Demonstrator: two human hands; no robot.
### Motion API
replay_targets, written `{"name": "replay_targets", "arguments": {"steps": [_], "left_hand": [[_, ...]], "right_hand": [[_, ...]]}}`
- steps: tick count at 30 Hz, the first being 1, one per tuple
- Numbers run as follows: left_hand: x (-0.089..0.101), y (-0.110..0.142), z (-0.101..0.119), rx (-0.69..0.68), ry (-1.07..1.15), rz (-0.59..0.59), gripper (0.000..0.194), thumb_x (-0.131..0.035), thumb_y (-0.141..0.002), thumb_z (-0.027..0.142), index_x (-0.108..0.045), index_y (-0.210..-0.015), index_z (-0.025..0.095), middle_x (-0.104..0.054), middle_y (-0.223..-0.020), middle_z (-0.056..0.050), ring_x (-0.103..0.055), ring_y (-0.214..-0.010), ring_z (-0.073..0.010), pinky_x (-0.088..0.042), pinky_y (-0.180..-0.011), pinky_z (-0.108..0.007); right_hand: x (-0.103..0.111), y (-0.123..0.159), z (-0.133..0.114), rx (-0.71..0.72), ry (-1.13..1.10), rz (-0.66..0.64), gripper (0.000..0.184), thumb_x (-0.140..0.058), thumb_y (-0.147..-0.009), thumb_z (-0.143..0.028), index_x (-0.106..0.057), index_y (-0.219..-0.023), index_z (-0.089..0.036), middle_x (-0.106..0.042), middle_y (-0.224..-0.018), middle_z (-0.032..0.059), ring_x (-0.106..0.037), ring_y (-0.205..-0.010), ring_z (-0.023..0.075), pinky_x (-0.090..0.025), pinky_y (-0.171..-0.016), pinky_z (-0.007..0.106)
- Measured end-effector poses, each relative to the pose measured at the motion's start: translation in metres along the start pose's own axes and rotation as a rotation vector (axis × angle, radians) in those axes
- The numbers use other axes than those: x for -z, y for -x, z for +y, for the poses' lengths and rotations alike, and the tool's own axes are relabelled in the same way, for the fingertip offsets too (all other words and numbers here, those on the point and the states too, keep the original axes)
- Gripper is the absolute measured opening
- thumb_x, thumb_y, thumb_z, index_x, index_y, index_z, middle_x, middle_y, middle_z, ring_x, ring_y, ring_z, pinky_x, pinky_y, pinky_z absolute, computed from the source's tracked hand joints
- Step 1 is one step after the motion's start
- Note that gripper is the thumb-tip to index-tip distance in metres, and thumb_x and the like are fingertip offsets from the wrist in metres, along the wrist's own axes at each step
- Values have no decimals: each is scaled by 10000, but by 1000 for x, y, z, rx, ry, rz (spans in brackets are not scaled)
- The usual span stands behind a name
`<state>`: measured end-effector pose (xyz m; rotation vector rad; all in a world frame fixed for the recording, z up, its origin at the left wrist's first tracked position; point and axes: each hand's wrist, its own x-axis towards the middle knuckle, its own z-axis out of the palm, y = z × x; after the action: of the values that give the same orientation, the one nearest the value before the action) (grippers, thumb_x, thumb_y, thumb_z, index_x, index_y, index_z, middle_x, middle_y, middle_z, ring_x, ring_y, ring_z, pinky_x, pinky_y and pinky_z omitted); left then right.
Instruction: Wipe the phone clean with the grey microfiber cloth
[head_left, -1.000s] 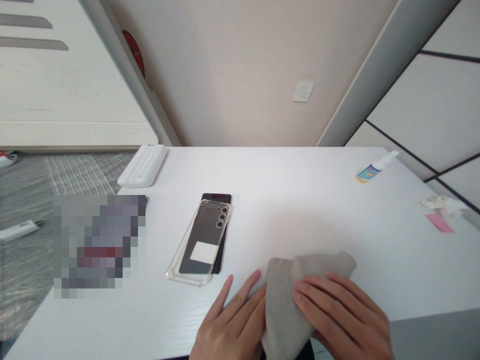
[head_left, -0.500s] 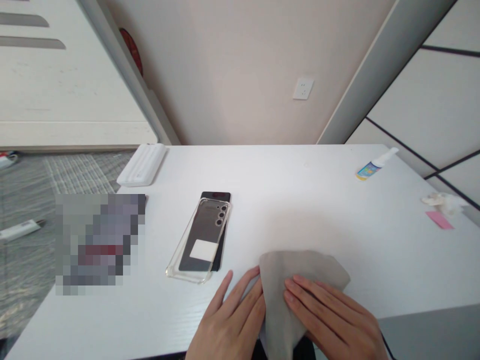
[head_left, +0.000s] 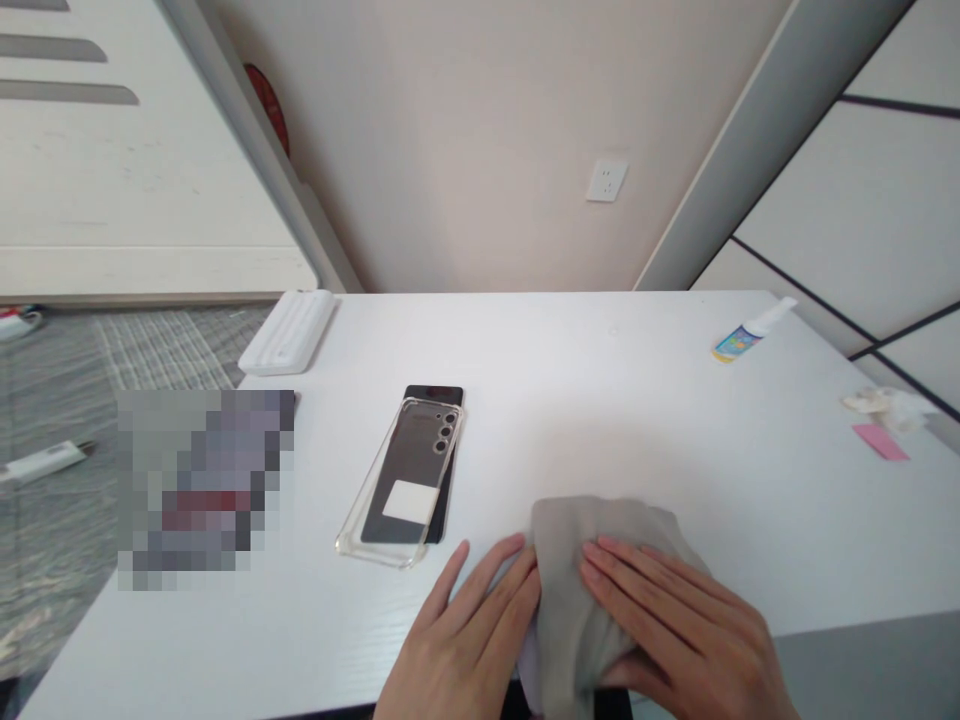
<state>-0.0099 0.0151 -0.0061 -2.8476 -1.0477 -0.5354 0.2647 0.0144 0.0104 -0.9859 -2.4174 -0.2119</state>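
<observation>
Along the near edge of a white table [head_left: 225, 640], both bare hands sit close together around a soft grey cloth [head_left: 581, 590], which is bunched and held up between them rather than lying flat. The left hand [head_left: 461, 640] presses its straight, slightly spread fingers against the cloth's left side, while the right hand [head_left: 675, 625] lies open across its top; neither is clenched into a fist, so the cloth is held by flat pressure from both sides. A pale lilac edge [head_left: 529, 662] shows beneath the cloth, but what it belongs to cannot be told. Just up and left of the left hand, a clear phone case [head_left: 397, 482] lies askew over a dark phone [head_left: 442, 510], not fitted on it, with a white label [head_left: 409, 502] showing through. Far right, near the table's edge, lie a small spray bottle [head_left: 750, 332], crumpled tissue [head_left: 885, 405] and a pink card [head_left: 880, 442].
</observation>
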Motion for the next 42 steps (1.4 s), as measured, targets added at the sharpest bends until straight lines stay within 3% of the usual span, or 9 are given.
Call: {"name": "replay_targets", "arguments": {"steps": [5,10,15,19,24,28,33,38,42], "left_hand": [[-1,-1,9,118,7,10,759,-710,-911,517,-510,-1500,82,-721,-1417,-83,-650,-1318,-225,-470,-1179,-355],[-5,0,16,243,100,31,724,-651,-857,282,-446,-1536,137,-744,-1373,-65,-679,-1239,-218,-515,-1108,-317],[-3,-4,19,304,94,63,786,-639,-825,280,-412,-1560,115,-753,-1329,-85,-726,-1103,-236,-604,-942,-309],[-8,-1,22,320,-21,86,962,-465,-751,76,-209,-1679,84,-712,-1386,-144,-723,-1170,-235,-607,-940,-316],[-8,1,24,358,-51,102,924,-494,-867,223,-124,-1691,28,-681,-1380,-228,-731,-1196,-310,-652,-893,-369],[-6,-1,23,364,-87,156,806,-348,-947,61,-78,-1706,80,-703,-1349,-222,-754,-1186,-245,-642,-888,-299],[-6,-1,22,363,-37,164,769,-360,-1002,180,-65,-1698,41,-665,-1391,-275,-739,-1226,-305,-661,-876,-359],[-7,1,20,378,-30,155,781,-330,-994,61,-28,-1712,118,-671,-1423,-243,-732,-1248,-262,-646,-919,-336],[-9,2,19,352,5,108,861,-469,-1042,419,-65,-1694,26,-631,-1454,-301,-737,-1228,-335,-668,-873,-390]], "right_hand": [[-10,5,0,-113,154,-86,778,-343,-1093,-693,-662,-1411,-58,-616,-1521,110,-611,-1402,237,-401,-1260,337],[-20,-1,-21,76,111,-102,478,-330,-1159,-337,-644,-1455,-132,-577,-1567,36,-560,-1449,187,-362,-1282,312],[-21,5,-22,-150,184,-118,947,-251,-1062,-772,-579,-1480,12,-521,-1599,168,-495,-1500,326,-401,-1259,433],[-26,1,-32,124,133,-72,438,-363,-1158,-351,-636,-1471,-213,-533,-1607,-35,-555,-1448,185,-358,-1277,342],[-27,-4,-32,-148,149,-100,891,-256,-1079,-742,-611,-1456,-17,-558,-1578,135,-522,-1478,300,-379,-1263,392],[-39,-11,-45,-23,-13,78,422,-349,-1159,-281,-765,-1214,-238,-693,-1440,-62,-595,-1398,160,-301,-1311,346],[-35,-24,-41,-58,54,-59,720,-288,-1110,-677,-728,-1306,-141,-714,-1409,62,-646,-1333,245,-490,-1166,365],[-26,-21,-27,64,34,-91,396,-368,-1159,-329,-694,-1369,-248,-639,-1503,-69,-584,-1402,153,-433,-1200,303],[-24,-11,-24,-101,176,-186,959,-242,-1042,-811,-555,-1511,-35,-506,-1617,129,-544,-1447,300,-511,-1118,437]]}}
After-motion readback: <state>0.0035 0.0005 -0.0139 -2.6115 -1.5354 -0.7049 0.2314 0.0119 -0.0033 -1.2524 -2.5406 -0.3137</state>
